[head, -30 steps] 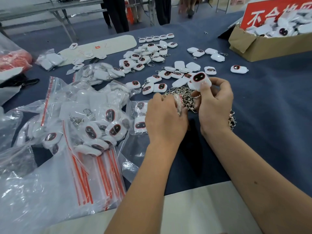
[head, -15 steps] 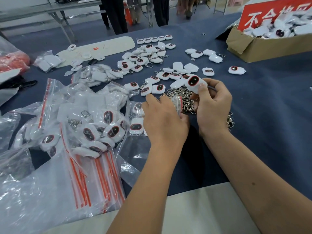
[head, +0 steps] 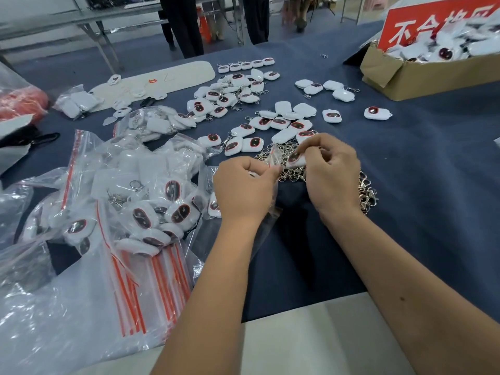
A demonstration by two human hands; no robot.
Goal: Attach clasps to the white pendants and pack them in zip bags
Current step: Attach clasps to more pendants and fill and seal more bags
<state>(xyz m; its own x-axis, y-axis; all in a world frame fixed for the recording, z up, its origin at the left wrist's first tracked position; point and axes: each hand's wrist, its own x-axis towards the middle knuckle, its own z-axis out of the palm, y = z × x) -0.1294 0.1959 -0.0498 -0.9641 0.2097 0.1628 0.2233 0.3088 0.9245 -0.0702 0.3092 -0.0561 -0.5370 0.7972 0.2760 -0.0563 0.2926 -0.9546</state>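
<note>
My right hand [head: 331, 171] pinches a white pendant [head: 295, 159] with a dark red-rimmed face, tilted toward the mouth of a small clear zip bag [head: 273, 158]. My left hand [head: 243, 190] grips that bag by its red-striped top edge, and the bag's body hangs below the hand. Just beyond both hands lies a pile of silver clasps [head: 292, 174], which spills out to the right of my right wrist. Several loose white pendants [head: 278, 123] lie on the blue cloth behind the hands.
A heap of filled zip bags [head: 151, 201] sits to the left, with empty red-striped bags [head: 151, 282] in front of it. A cardboard box [head: 422, 77] of pendants stands at the far right. People's legs [head: 184, 25] stand beyond the table [head: 433, 212].
My right hand has lowered the pendant from above the pile down to the bag's mouth. My left hand has raised the bag's top edge toward it.
</note>
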